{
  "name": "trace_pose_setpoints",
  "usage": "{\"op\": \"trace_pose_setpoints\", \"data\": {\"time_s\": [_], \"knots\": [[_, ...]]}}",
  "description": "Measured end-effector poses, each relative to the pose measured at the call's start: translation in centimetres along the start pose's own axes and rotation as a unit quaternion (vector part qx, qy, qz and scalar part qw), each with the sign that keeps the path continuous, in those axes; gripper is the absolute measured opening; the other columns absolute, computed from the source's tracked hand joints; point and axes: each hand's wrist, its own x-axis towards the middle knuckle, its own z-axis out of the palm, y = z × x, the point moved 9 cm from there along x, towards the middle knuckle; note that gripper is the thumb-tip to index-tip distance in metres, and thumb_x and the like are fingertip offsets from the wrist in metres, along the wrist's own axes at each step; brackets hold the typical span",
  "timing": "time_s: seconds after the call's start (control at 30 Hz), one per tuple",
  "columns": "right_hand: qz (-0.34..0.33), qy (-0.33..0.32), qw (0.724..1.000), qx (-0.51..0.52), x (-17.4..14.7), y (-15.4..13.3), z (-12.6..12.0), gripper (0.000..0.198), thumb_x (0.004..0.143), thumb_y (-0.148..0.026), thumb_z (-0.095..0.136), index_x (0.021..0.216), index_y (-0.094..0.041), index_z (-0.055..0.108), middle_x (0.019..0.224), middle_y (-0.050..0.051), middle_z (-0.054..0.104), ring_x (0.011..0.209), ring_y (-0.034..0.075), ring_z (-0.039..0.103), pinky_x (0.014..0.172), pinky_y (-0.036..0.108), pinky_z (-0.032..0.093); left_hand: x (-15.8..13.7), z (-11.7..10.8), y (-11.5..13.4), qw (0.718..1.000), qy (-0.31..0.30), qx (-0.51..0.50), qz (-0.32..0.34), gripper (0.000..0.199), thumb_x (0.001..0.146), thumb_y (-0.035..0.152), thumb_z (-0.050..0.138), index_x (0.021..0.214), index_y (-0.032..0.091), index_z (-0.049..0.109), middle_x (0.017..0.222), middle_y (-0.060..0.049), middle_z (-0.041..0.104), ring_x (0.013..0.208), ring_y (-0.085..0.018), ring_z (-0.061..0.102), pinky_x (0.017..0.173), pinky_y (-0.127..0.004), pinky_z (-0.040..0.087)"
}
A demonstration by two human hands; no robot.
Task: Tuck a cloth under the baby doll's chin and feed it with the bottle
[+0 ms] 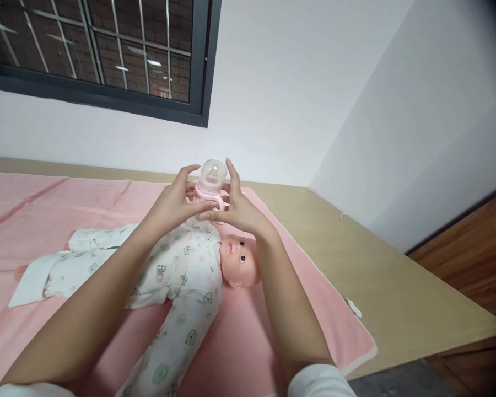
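Note:
Between my two hands is a baby bottle with a clear dome cap, a pink collar and pink handles, held upright above the doll's chest. My left hand wraps the bottle's left side, thumb across its front. On the other side, my right hand grips near the pink handle, its index finger raised beside the cap. Below lies a baby doll on its back, in white clothes with green bear prints. My right forearm partly covers its head.
A pink blanket is spread under the doll on a wooden table. A small white object lies at the blanket's right edge. White walls and a barred window stand behind.

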Motion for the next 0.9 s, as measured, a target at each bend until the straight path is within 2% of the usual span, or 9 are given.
{"op": "trace_pose_setpoints", "data": {"time_s": [0.13, 0.3, 0.47, 0.53, 0.6, 0.67, 0.73, 0.83, 0.9], "knots": [[0.010, 0.024, 0.999, -0.020, 0.2, 0.5, 0.0, 0.132, 0.069, -0.039, 0.086, 0.160, -0.034, -0.010, 0.144, 0.015, 0.053, 0.112, 0.029, 0.067, 0.095, 0.053, 0.056, 0.0, 0.4, -0.3, 0.999, -0.015, -0.029, -0.006, 0.089, 0.072, 0.042, 0.081, 0.147, 0.025, 0.037, 0.127, -0.012, 0.068, 0.114, -0.032, 0.067, 0.096, -0.045, 0.055], [0.028, 0.078, 0.996, -0.044, 0.4, 1.6, -0.5, 0.120, 0.073, -0.034, 0.079, 0.160, -0.033, -0.003, 0.138, 0.013, 0.058, 0.100, 0.026, 0.069, 0.090, 0.050, 0.059, -0.1, 1.2, -0.6, 0.997, -0.045, -0.053, -0.019, 0.089, 0.076, 0.042, 0.078, 0.150, 0.023, 0.032, 0.137, -0.015, 0.062, 0.119, -0.030, 0.065, 0.099, -0.045, 0.055], [0.027, 0.120, 0.991, -0.056, 0.6, 2.4, -2.1, 0.122, 0.069, -0.030, 0.080, 0.160, -0.031, -0.001, 0.131, 0.011, 0.062, 0.108, 0.028, 0.067, 0.096, 0.052, 0.054, 0.1, 1.6, -1.2, 0.993, -0.060, -0.100, -0.015, 0.097, 0.077, 0.044, 0.078, 0.155, 0.025, 0.022, 0.143, -0.017, 0.057, 0.128, -0.031, 0.059, 0.106, -0.048, 0.050], [0.036, 0.148, 0.986, -0.065, 0.5, 2.9, -3.7, 0.122, 0.067, -0.030, 0.081, 0.160, -0.030, 0.002, 0.131, 0.011, 0.062, 0.113, 0.030, 0.065, 0.098, 0.052, 0.053, 0.2, 1.3, -1.1, 0.995, -0.052, -0.084, -0.004, 0.094, 0.079, 0.046, 0.077, 0.154, 0.025, 0.025, 0.140, -0.016, 0.059, 0.127, -0.030, 0.060, 0.109, -0.048, 0.048], [0.056, 0.186, 0.978, -0.073, 0.1, 3.7, -6.0, 0.122, 0.064, -0.029, 0.082, 0.159, -0.029, 0.005, 0.131, 0.011, 0.061, 0.114, 0.030, 0.064, 0.097, 0.051, 0.054, 0.1, 1.0, -0.7, 0.997, -0.046, -0.054, 0.007, 0.077, 0.081, 0.050, 0.074, 0.145, 0.024, 0.039, 0.131, -0.013, 0.065, 0.121, -0.028, 0.063, 0.106, -0.046, 0.049], [0.089, 0.233, 0.965, -0.080, -0.7, 5.0, -8.9, 0.120, 0.061, -0.027, 0.081, 0.158, -0.026, 0.009, 0.131, 0.013, 0.061, 0.113, 0.030, 0.064, 0.094, 0.049, 0.056, 0.0, 1.0, -0.2, 0.998, -0.053, -0.011, 0.021, 0.049, 0.086, 0.052, 0.068, 0.123, 0.022, 0.056, 0.121, -0.010, 0.069, 0.114, -0.027, 0.066, 0.100, -0.042, 0.051], [0.123, 0.285, 0.946, -0.094, -2.1, 6.7, -12.0, 0.115, 0.061, -0.025, 0.079, 0.157, -0.023, 0.015, 0.132, 0.014, 0.060, 0.112, 0.030, 0.064, 0.090, 0.047, 0.058, -0.1, 1.2, 0.2, 0.996, -0.074, 0.041, 0.031, 0.032, 0.091, 0.051, 0.059, 0.100, 0.021, 0.063, 0.112, -0.008, 0.072, 0.106, -0.026, 0.067, 0.093, -0.039, 0.051], [0.154, 0.359, 0.911, -0.132, -4.6, 9.6, -16.1, 0.106, 0.059, -0.019, 0.075, 0.152, -0.021, 0.026, 0.133, 0.015, 0.060, 0.116, 0.031, 0.062, 0.089, 0.043, 0.058, -0.1, 1.4, -0.2, 0.985, -0.105, 0.133, 0.025, 0.032, 0.094, 0.049, 0.049, 0.087, 0.022, 0.064, 0.100, -0.005, 0.073, 0.095, -0.026, 0.067, 0.082, -0.037, 0.050], [0.215, 0.387, 0.884, -0.154, -6.5, 12.5, -18.0, 0.102, 0.057, -0.016, 0.075, 0.149, -0.019, 0.031, 0.127, 0.014, 0.063, 0.112, 0.031, 0.064, 0.086, 0.043, 0.058, 0.1, 1.2, -1.1, 0.975, -0.109, 0.194, 0.009, 0.034, 0.094, 0.049, 0.045, 0.083, 0.023, 0.063, 0.093, -0.005, 0.073, 0.087, -0.027, 0.067, 0.074, -0.037, 0.047]]}}
